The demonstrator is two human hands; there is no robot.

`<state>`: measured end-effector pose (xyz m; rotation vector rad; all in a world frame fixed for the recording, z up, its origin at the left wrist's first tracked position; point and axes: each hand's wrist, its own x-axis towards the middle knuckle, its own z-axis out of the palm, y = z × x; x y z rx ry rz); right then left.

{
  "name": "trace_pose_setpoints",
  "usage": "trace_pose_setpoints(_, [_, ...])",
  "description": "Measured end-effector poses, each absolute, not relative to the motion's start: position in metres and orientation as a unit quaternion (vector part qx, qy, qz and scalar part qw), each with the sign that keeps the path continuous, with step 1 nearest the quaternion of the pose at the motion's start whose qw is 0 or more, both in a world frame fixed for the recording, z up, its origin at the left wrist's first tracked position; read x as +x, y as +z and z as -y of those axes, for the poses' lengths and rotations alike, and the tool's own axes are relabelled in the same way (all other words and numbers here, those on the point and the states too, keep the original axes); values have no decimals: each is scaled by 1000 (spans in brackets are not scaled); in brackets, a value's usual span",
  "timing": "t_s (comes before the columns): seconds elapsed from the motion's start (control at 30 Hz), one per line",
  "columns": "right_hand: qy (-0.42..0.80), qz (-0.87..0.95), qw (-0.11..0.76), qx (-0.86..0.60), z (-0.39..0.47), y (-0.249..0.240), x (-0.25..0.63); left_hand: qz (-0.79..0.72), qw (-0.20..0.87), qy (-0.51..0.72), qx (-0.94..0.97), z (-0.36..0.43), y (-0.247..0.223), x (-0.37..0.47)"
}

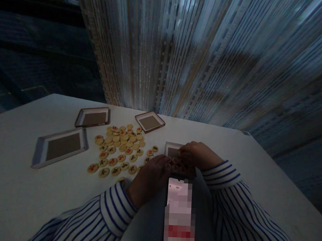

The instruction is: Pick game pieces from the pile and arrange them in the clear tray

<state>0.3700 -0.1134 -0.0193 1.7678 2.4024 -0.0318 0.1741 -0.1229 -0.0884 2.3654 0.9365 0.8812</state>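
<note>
A shallow box (171,145) stands in front of me, with several round xiangqi pieces (175,168) laid in rows in its near part. My left hand (150,178) is at the box's left side, its fingers bent over the rim. My right hand (198,154) reaches over the box's right side; its fingertips pinch a xiangqi piece (180,153), only partly visible. Left of the box, many loose wooden xiangqi pieces (121,158) with red or black characters lie on the white table (67,198), some of them heaped or face down.
A lit phone (180,206) lies near me, just below the box. Three more shallow trays sit on the table: a pale tray (38,152) at left, a brown-rimmed tray (109,116) behind it, and another tray (160,124) at the back. A string curtain (153,56) hangs behind the table.
</note>
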Motion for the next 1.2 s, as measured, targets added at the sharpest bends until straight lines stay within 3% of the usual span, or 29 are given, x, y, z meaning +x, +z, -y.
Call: trace_pose_setpoints(1.2, [-11, -805, 119, 582, 109, -28, 377, -330, 204, 326, 862, 122, -87, 175])
